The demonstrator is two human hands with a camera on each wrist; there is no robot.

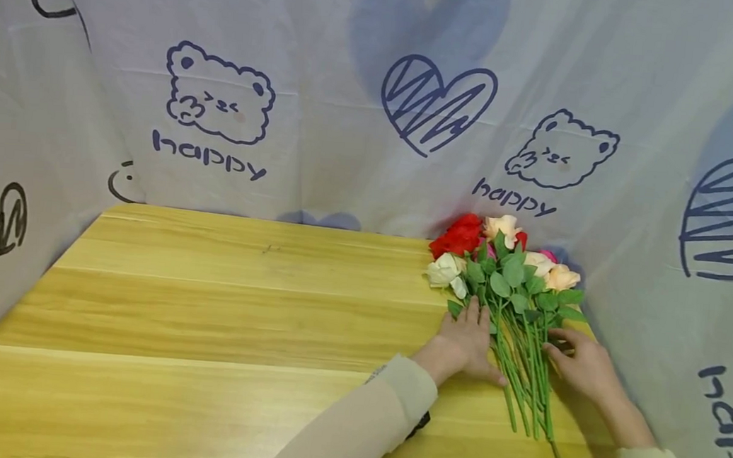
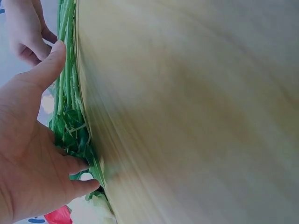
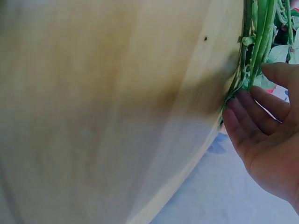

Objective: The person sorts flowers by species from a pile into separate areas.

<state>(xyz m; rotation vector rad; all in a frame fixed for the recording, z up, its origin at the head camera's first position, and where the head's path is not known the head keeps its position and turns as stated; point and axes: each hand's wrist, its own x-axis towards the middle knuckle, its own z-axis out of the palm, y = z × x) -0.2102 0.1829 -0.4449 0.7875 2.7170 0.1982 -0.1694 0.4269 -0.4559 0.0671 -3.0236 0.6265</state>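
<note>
A bunch of roses with long green stems (image 1: 525,368) lies on the wooden table, stem ends toward me. Its heads include a red rose (image 1: 458,235), a white rose (image 1: 445,270) and a peach rose (image 1: 561,278), with green leaves (image 1: 512,271) below them. My left hand (image 1: 469,339) is at the left side of the bunch, fingers straight and thumb spread toward the lower stems. On the other side, my right hand (image 1: 587,365) has its fingertips right at the stems, loosely bent. In the right wrist view, the fingers (image 3: 247,109) reach beside the stems without wrapping round them.
The yellow wooden table (image 1: 207,317) stretches away to the left of the bunch. A pale cloth (image 1: 323,112) printed with bears and hearts hangs behind it and at both sides. The flower heads lie close to the back right corner of the table.
</note>
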